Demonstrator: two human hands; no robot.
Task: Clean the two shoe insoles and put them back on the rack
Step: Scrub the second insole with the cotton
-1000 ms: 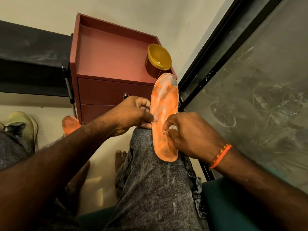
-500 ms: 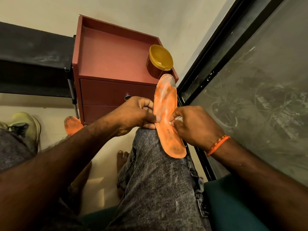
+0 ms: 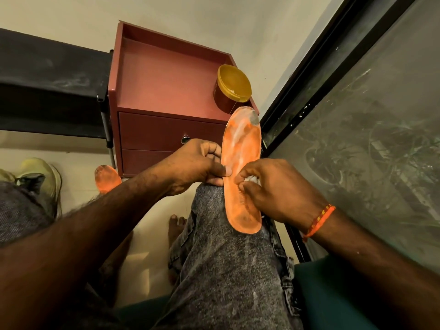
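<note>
Insole in hand: an orange insole lies lengthwise on the person's knee, in grey jeans, heel end near the body, toe end pointing at the red cabinet. Its surface shows whitish smears, and there is a grey patch at the toe.

Left hand: the left hand grips the insole's left edge at mid-length; its fingers are curled, with the thumb pressed flat on the orange top face.

Right hand: the right hand sits on the insole's right side, just opposite the left thumb. Its fingers are bunched round a small white thing, possibly a wipe or a bit of cloth; too little shows to tell. The bunched tips touch the insole's surface near its middle.

Wrist: an orange thread band circles the right wrist.

Second insole: another orange insole stands on the floor at the foot of the cabinet, partly hidden by the left forearm, well apart from both hands.

Cabinet top: a jar with a yellow lid stands at its right front corner, just beyond the held insole's toe.

Rack: a dark shelf runs to the left of the cabinet.

Shoe: a pale green shoe sits on the floor below the rack.
</note>
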